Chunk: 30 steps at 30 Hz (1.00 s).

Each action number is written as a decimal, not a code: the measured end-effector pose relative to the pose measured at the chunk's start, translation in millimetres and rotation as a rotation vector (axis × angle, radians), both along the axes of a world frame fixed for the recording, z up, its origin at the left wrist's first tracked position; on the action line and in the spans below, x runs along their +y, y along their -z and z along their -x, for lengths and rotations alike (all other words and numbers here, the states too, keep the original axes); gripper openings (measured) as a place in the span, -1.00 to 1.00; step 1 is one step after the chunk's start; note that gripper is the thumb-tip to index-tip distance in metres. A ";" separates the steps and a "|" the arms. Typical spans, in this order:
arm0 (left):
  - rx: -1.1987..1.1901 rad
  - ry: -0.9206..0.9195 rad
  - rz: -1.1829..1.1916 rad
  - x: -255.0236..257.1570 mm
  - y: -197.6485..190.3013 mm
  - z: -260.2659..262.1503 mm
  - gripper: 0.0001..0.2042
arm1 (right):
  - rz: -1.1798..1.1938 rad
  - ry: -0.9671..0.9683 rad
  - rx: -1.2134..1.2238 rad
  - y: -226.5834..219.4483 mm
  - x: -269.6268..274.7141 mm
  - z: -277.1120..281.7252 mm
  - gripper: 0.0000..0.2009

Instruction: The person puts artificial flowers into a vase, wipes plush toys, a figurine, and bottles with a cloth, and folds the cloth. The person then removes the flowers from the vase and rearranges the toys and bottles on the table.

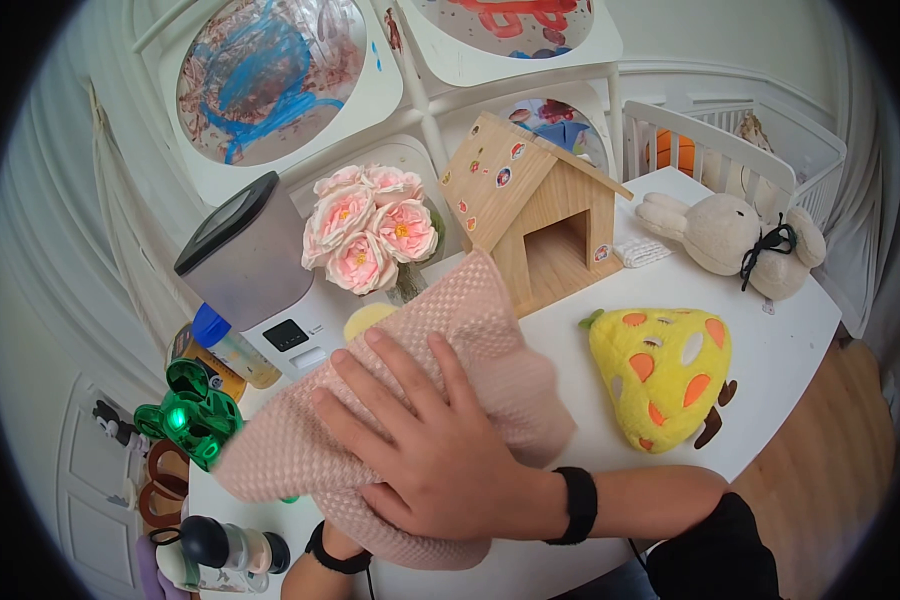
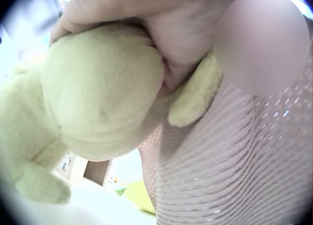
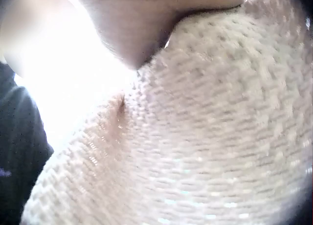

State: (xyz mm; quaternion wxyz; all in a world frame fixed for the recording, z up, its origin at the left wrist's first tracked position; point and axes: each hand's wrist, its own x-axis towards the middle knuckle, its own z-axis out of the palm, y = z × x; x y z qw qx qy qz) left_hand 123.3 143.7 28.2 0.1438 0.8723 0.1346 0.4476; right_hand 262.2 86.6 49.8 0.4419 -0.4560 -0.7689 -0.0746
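In the left wrist view my left hand [image 2: 186,29] grips a pale yellow plush toy [image 2: 100,95] by its rounded part, the thumb pressed beside an ear-like flap. A pink waffle-textured cloth [image 1: 495,375] drapes over the toy and hides most of it in the head view, where a yellow edge pokes out at the cloth's far side. The cloth also covers my left hand there. My right hand [image 1: 435,445] lies on top of the cloth with its fingers spread and straight. Cloth fills most of the right wrist view, below part of that hand.
Behind stand a wooden toy house [image 1: 540,215], pink flowers [image 1: 365,230] and a grey-lidded dispenser [image 1: 255,255]. On the right lie a yellow plush [image 1: 660,380] with orange spots and a beige plush rabbit [image 1: 740,245]. A shiny green figure [image 1: 190,420] and bottles [image 1: 235,550] line the left edge.
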 end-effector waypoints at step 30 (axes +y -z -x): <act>-0.197 -0.102 0.709 12.0 -12.3 35.8 -0.60 | 0.345 -0.371 1.111 6.2 47.7 -53.2 -0.63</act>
